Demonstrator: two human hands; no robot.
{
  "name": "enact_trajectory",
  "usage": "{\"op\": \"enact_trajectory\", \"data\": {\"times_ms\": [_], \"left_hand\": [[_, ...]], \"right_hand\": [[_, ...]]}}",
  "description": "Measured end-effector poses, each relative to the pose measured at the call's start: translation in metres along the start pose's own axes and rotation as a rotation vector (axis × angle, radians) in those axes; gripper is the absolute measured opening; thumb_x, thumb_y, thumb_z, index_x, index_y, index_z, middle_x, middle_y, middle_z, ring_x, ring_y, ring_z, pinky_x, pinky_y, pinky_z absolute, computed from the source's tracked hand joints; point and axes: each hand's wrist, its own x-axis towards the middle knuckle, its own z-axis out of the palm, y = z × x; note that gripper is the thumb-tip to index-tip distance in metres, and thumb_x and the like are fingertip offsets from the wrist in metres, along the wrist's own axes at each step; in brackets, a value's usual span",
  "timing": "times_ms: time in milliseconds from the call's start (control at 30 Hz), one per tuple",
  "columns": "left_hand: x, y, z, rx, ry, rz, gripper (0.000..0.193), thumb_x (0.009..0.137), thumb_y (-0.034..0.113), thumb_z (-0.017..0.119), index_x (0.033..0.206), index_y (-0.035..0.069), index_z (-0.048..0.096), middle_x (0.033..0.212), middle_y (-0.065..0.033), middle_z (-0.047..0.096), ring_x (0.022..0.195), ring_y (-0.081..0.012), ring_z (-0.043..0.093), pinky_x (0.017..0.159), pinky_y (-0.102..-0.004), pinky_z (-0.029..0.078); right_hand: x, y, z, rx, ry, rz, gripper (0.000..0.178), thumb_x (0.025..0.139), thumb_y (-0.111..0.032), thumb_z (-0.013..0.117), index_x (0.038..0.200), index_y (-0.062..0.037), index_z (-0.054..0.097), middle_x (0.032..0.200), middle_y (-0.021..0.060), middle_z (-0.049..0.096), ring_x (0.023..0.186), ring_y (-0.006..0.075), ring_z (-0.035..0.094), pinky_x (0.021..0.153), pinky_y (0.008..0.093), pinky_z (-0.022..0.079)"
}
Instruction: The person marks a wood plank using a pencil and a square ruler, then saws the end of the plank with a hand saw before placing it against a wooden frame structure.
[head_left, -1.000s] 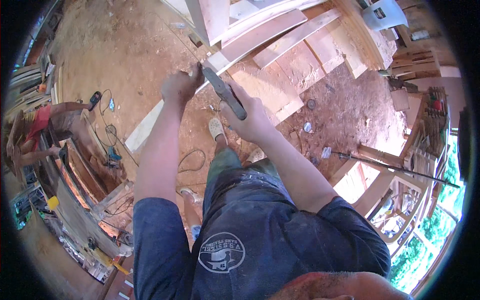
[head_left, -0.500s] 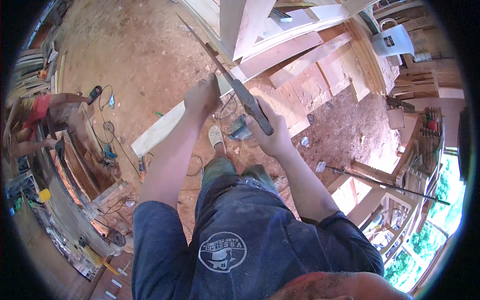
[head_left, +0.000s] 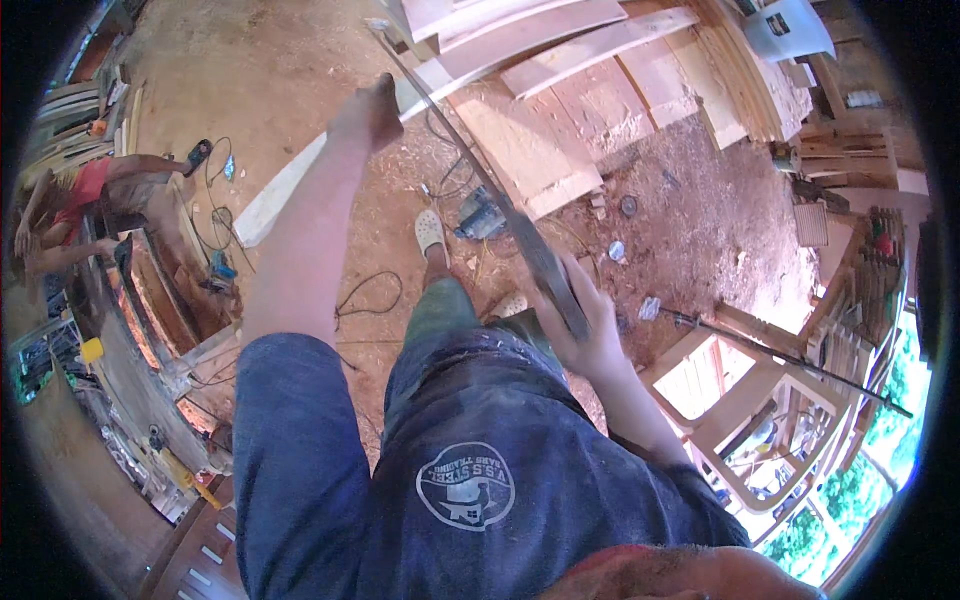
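Note:
My right hand (head_left: pixel 588 322) is wrapped round the grip of a long handsaw (head_left: pixel 455 145), close in front of my right hip. Its narrow blade slants away to the far left, and the tip reaches past a long pale board (head_left: pixel 285 195). Where teeth and wood meet, I cannot tell whether they touch. My left hand (head_left: pixel 362 118) is closed on the board, left of the blade, with the arm stretched out. Part of the board is hidden behind that forearm.
Wide planks (head_left: pixel 530 140) lie stacked ahead on the right. Near my foot (head_left: pixel 430 230) sits a blue power tool (head_left: pixel 483 213) amid cords. Another person in red shorts (head_left: pixel 85 190) works at the far left. A white bucket (head_left: pixel 785 30) stands at the far right, wooden frames (head_left: pixel 770 430) nearer.
My right hand has drawn the saw back toward my body. The planks and board appear higher in the picture as the view shifts, and my left hand stays closed on the board.

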Motion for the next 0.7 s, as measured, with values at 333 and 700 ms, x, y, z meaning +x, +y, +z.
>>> {"op": "enact_trajectory", "data": {"times_ms": [333,700], "left_hand": [[-0.008,0.017,-0.008,0.054,0.024,0.009,0.050,0.087,0.018,0.068,0.134,0.008,0.054,0.117,-0.0226,0.075,0.109,-0.0458,0.072,0.090,-0.0555,0.059],[0.018,-0.020,0.025,0.017,0.106,0.013,0.056,0.088,0.015,0.061,0.143,0.013,0.051,0.119,-0.0235,0.075,0.111,-0.0447,0.072,0.093,-0.0567,0.059]], "right_hand": [[0.038,-0.001,-0.002,0.093,-0.033,-0.031,0.059,0.097,-0.012,0.070,0.151,-0.0001,0.049,0.115,0.0244,0.073,0.103,0.0325,0.076,0.090,0.0401,0.057],[0.014,-0.003,0.008,0.052,0.004,-0.030,0.055,0.097,-0.010,0.070,0.148,0.0017,0.051,0.112,0.0208,0.074,0.100,0.0278,0.076,0.084,0.0364,0.056]]}}
